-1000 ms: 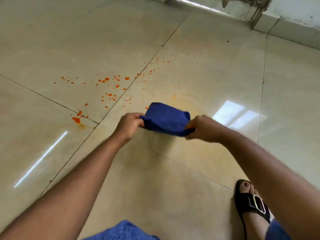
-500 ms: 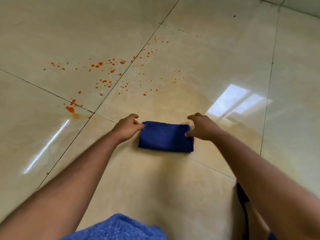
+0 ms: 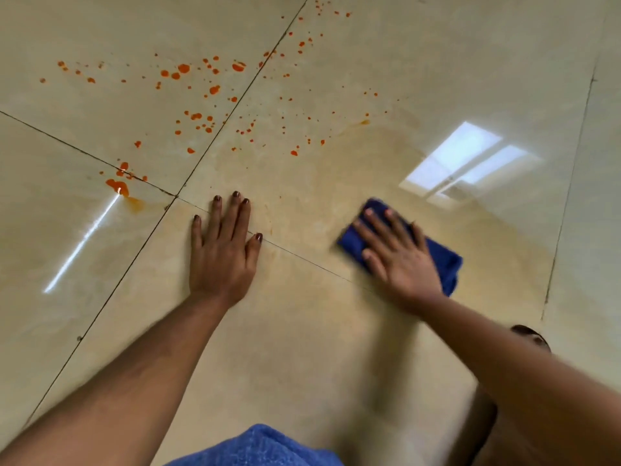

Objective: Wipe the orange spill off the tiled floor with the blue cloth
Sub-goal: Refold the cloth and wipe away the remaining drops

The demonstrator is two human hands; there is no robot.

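The folded blue cloth (image 3: 443,264) lies flat on the beige tiled floor (image 3: 336,348) at the right. My right hand (image 3: 400,253) presses on it with fingers spread and straight, slightly blurred. My left hand (image 3: 223,247) rests flat on the bare floor to the left, fingers straight, near a crossing of tile joints. The orange spill (image 3: 198,95) is a scatter of drops farther out, with a bigger blob (image 3: 117,186) at the left by a joint. A faint orange smear tints the tile around the cloth.
A bright window reflection (image 3: 463,159) shines on the floor beyond the cloth. My knee in blue fabric (image 3: 255,449) shows at the bottom edge. A dark sandal tip (image 3: 531,334) pokes out behind my right forearm.
The cloth went from held up in both hands, to laid on the floor, to slid right under my right hand. My left hand let go and now lies flat on the tile.
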